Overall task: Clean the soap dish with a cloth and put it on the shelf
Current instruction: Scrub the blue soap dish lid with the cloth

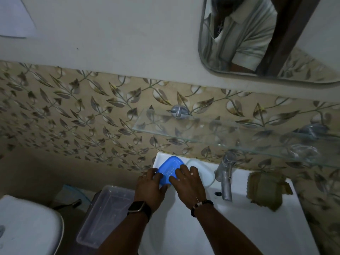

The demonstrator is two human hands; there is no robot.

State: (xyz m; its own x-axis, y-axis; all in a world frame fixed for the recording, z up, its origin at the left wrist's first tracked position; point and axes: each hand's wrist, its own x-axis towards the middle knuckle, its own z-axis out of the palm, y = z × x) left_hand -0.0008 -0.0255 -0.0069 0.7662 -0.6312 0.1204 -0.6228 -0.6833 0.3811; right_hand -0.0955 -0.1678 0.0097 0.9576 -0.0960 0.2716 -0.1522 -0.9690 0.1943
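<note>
A blue plastic soap dish [170, 167] with small drain holes lies on the back left corner of the white sink [239, 223]. My left hand [150, 186] grips its left edge. My right hand [187, 181] rests on its right side, fingers spread over the top. A folded olive-brown cloth [266, 188] lies on the sink's right ledge, beyond the metal tap [225, 175], apart from both hands. A clear glass shelf [220, 129] is fixed to the leaf-patterned tile wall above the sink.
A white soap recess [204, 173] sits just right of the dish. A clear plastic tub [104, 216] stands left of the sink, with a white toilet [25, 227] further left. A mirror [257, 39] hangs at top right.
</note>
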